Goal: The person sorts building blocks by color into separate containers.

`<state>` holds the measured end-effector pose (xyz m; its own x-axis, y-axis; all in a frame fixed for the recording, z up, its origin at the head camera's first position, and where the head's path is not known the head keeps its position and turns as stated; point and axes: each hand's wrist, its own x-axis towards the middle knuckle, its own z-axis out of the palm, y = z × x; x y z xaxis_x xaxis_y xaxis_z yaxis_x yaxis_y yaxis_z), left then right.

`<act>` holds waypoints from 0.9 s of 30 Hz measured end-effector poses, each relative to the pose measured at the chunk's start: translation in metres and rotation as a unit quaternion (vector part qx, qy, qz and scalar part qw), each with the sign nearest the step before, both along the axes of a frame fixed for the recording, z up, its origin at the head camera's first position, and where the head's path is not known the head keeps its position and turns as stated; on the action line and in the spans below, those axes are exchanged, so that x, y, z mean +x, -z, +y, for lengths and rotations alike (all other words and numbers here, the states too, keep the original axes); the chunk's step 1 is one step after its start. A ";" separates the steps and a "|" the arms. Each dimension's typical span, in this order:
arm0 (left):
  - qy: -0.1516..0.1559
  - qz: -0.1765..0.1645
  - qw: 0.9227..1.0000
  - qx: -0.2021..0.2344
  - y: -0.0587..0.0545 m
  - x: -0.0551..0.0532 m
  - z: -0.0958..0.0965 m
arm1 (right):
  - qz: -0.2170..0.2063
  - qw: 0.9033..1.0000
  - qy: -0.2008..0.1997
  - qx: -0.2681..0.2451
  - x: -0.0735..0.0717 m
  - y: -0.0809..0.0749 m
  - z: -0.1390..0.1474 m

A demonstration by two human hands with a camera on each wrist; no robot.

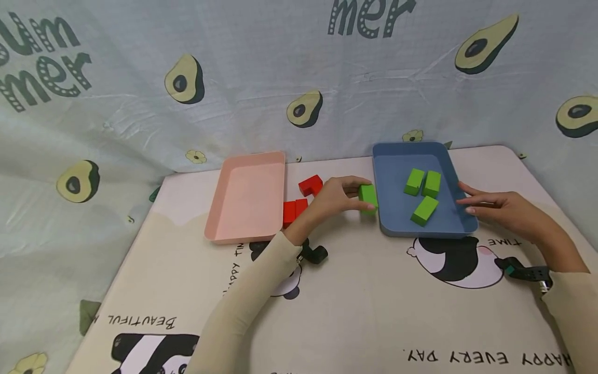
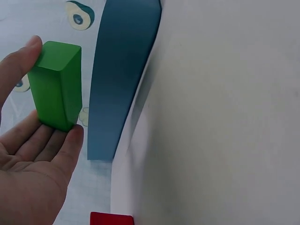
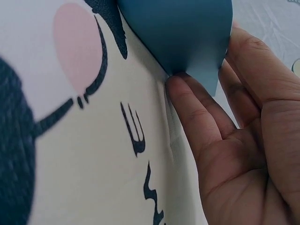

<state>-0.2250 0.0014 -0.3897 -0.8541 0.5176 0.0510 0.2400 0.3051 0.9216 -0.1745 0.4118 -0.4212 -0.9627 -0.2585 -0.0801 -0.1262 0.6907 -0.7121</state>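
A green block [image 1: 367, 198] is pinched between the thumb and fingers of my left hand [image 1: 334, 199], upright and close beside the left wall of the blue tray [image 1: 389, 221]. The left wrist view shows the same green block [image 2: 55, 86] held by its ends, apart from the tray's blue wall [image 2: 123, 70]. Inside the tray lie three more green blocks [image 1: 424, 210]. With fingers fairly straight, my right hand [image 1: 506, 210] touches the tray's right side. Up close, its fingertips [image 3: 180, 86] rest at the lower edge of the tray's outer wall [image 3: 187, 35].
A pink tray [image 1: 245, 200] stands at the left. Several red blocks [image 1: 310, 185] lie between it and my left forearm, partly hidden by it. The table [image 1: 355, 311] has a printed cover, and a patterned cloth [image 1: 252, 62] hangs behind it.
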 end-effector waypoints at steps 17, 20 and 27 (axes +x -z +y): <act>0.022 0.003 1.000 0.019 -0.008 0.007 0.004 | 0.006 1.000 -0.007 -0.017 0.003 -0.003 -0.002; 0.031 0.003 0.999 0.030 -0.011 0.009 0.005 | 0.007 1.000 -0.008 -0.019 0.002 -0.003 -0.002; 0.047 0.005 0.998 0.041 -0.015 0.010 0.008 | 0.009 1.000 -0.007 -0.017 0.001 -0.004 -0.002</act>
